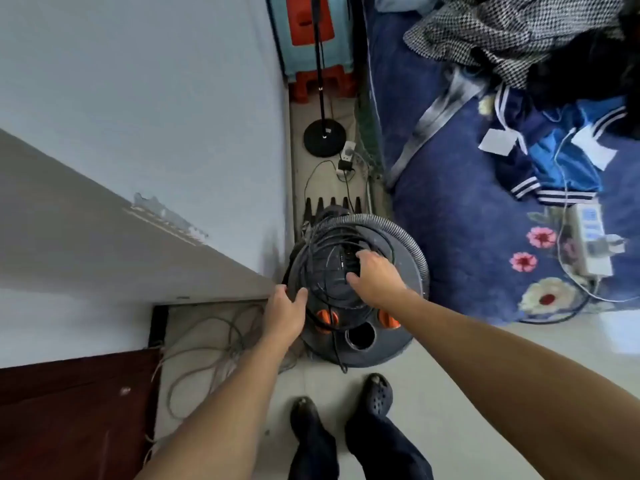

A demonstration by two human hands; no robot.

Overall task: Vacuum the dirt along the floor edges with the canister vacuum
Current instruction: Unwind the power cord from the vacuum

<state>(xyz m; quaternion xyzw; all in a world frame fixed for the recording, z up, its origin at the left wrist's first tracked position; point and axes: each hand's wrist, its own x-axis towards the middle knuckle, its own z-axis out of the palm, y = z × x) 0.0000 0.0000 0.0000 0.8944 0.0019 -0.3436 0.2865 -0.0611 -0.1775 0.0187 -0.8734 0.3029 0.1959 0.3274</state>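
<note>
Now, loose cables (207, 341) sprawl on the floor at eight o'clock of the canister vacuum (381, 351), standing centre by the wall corner. Left hand (285, 317) rests spread on its nine-o'clock rim. Right hand (375, 275) curls its fingers into the coiled cord (318, 251) on top. The bed (467, 202) lies at three o'clock.

Blue floral bedspread (485, 216), clothes (519, 39); lamp base (325, 137), power strip (588, 240)

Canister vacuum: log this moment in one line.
canister vacuum: beside wall | left hand: on rim | right hand: in coiled cord, grip unclear | hose: wrapped on top
</note>
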